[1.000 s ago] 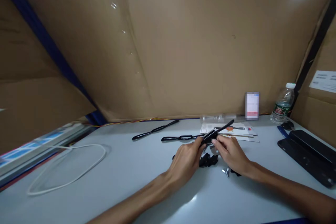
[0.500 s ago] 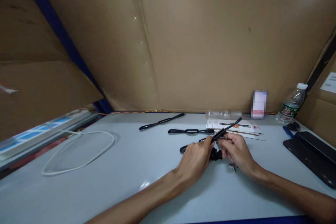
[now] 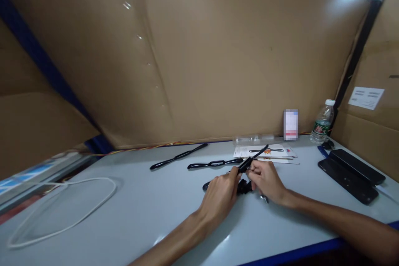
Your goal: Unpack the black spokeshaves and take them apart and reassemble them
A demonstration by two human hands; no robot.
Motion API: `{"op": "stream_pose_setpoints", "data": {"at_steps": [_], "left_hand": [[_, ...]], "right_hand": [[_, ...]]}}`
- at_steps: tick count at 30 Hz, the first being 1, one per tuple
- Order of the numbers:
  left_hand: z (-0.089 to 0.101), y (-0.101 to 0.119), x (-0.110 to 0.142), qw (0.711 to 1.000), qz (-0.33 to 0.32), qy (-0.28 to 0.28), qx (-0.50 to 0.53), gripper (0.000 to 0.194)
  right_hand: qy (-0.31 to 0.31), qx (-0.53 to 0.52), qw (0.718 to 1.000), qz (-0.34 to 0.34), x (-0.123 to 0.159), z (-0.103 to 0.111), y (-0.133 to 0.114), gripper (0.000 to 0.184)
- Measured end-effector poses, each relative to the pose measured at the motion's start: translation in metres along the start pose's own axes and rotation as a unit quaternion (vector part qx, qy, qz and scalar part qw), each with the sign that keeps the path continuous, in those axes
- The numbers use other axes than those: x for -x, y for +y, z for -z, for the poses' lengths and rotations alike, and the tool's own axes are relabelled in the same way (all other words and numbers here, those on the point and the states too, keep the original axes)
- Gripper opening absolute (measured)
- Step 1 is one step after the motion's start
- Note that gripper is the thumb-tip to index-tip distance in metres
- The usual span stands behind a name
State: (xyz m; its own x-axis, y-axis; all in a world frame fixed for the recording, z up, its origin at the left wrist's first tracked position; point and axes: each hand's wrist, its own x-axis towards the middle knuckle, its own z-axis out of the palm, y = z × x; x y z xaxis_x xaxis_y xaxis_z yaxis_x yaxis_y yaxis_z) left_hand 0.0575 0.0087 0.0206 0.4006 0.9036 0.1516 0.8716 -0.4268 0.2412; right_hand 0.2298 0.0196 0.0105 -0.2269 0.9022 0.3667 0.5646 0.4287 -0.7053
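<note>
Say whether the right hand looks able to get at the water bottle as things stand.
Probably yes: the bottle stands upright near the back of the table, and nothing tall seems to block it from the right hand. That hand is, though, busy at the black piece the left hand grips.

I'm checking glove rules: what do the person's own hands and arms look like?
The left hand and right hand are ungloved. No sleeve, watch or bracelet shows on the left forearm or right forearm. Rings: cannot tell.
</note>
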Motion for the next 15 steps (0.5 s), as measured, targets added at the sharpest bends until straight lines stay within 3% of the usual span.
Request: {"op": "stream_pose_setpoints", "data": {"at_steps": [3,6,8,10,12,15], "left_hand": [[-0.006,-0.008,-0.001,0.999,0.002,0.006,0.042,0.021],[-0.011,-0.017,-0.004,0.993,-0.002,0.03,0.114,0.024],[-0.014,-0.021,-0.005,0.985,-0.005,0.049,0.165,0.027],[-0.017,-0.024,-0.006,0.976,-0.011,0.066,0.206,0.031],[-0.019,-0.024,-0.006,0.97,-0.019,0.082,0.23,0.034],[-0.022,-0.023,-0.004,0.966,-0.028,0.099,0.238,0.033]], "right_hand": [[-0.023,0.073,0.995,0.061,-0.001,0.007,0.004,0.016],[-0.063,0.217,0.962,0.155,-0.002,0.012,0.005,0.013],[-0.05,0.272,0.946,0.167,-0.002,0.013,0.005,0.016],[-0.013,0.219,0.969,0.11,-0.002,0.012,0.004,0.026],[0.0,0.098,0.994,0.036,-0.003,0.01,0.003,0.033],[-0.025,-0.046,0.998,-0.029,-0.004,0.008,0.001,0.039]]}}
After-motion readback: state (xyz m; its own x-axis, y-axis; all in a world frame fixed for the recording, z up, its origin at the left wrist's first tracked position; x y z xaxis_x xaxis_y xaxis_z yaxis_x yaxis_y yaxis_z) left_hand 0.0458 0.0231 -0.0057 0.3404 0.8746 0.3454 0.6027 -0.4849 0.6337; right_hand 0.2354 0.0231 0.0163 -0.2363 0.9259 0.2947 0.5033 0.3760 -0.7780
